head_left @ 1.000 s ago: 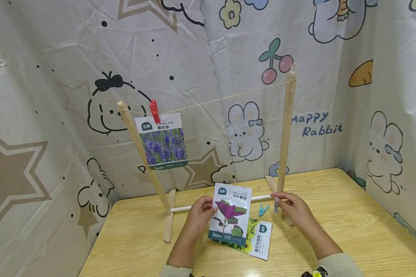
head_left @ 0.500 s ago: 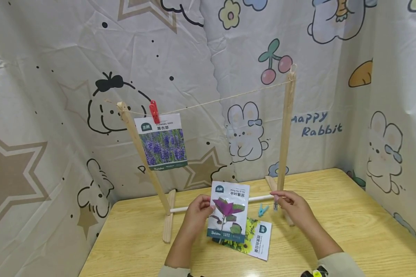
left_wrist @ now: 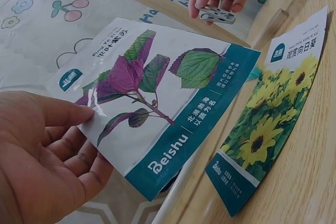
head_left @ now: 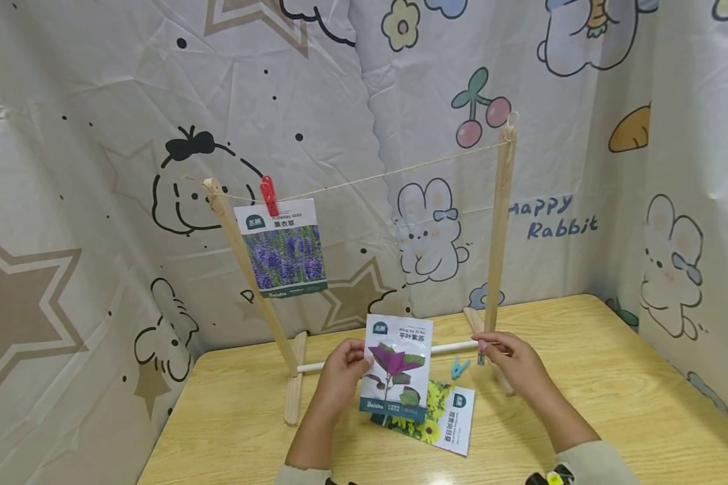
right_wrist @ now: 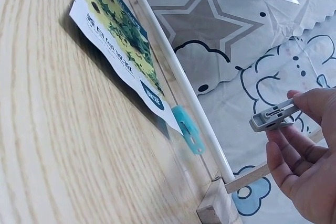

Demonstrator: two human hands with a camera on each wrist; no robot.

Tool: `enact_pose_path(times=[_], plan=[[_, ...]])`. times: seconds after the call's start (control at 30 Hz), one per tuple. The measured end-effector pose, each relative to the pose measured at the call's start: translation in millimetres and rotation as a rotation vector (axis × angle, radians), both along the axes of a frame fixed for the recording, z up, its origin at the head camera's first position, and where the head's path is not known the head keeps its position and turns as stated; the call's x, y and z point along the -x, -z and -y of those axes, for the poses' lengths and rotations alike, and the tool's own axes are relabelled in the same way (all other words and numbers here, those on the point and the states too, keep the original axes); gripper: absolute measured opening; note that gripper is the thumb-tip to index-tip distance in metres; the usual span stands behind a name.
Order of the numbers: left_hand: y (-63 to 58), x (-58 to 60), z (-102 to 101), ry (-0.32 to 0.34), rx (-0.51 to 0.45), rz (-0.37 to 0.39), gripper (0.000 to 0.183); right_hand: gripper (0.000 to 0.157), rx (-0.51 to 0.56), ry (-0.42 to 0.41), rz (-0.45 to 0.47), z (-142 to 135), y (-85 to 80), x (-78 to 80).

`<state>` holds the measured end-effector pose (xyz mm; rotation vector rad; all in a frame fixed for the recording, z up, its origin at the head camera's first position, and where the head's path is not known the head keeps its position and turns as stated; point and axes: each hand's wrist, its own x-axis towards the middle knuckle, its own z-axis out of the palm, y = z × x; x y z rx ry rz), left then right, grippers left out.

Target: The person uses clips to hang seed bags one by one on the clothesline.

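Note:
My left hand (head_left: 342, 377) pinches the left edge of a seed packet (head_left: 396, 367) with a purple-leafed plant on it, held up over the table. Between thumb and fingers of my right hand (head_left: 512, 360) is a grey clothespin (right_wrist: 273, 116), near the right post's foot. A sunflower seed packet (left_wrist: 268, 119) lies on the table, partly behind the held one in the head view. Beside it rests a teal clothespin (right_wrist: 187, 129). A lavender seed packet (head_left: 285, 252) hangs from the string (head_left: 370, 178) by a red clothespin (head_left: 269, 195).
The string runs between a left wooden post (head_left: 249, 269) and a right wooden post (head_left: 500, 229). A white rod (head_left: 451, 347) joins their feet on the wooden table (head_left: 582, 377). Behind stands a patterned cloth (head_left: 340, 87).
The held packet has shifted slightly left and up with my left hand, and its face is turned a little more toward the head camera. My right hand has risen slightly with the grey clothespin.

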<state>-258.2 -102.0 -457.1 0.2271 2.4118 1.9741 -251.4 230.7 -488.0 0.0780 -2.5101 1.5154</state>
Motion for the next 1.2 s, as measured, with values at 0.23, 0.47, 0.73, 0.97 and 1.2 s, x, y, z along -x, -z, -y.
enact_pose_path(times=[0.23, 0.47, 0.73, 0.97, 1.2], plan=[[0.5, 0.7, 2, 0.002, -0.012, 0.000, 0.020, 0.033, -0.016, -0.001, -0.019, 0, -2.9, -0.1], [-1.4, -0.3, 1, 0.002, -0.026, 0.005, 0.020, 0.034, -0.009, -0.018, -0.031, 1, -5.1, -0.8], [-4.0, -3.5, 0, 0.005, -0.041, 0.001, 0.023, 0.034, -0.008, -0.016, -0.039, 2, -8.6, -0.5], [-6.0, -4.2, -1, -0.007, -0.035, 0.006, 0.022, 0.033, -0.016, -0.022, -0.063, 1, -14.9, -2.2], [-7.8, -4.1, -2, -0.009, -0.018, 0.011, 0.021, 0.034, -0.022, -0.032, -0.053, 1, -20.2, -3.2]])
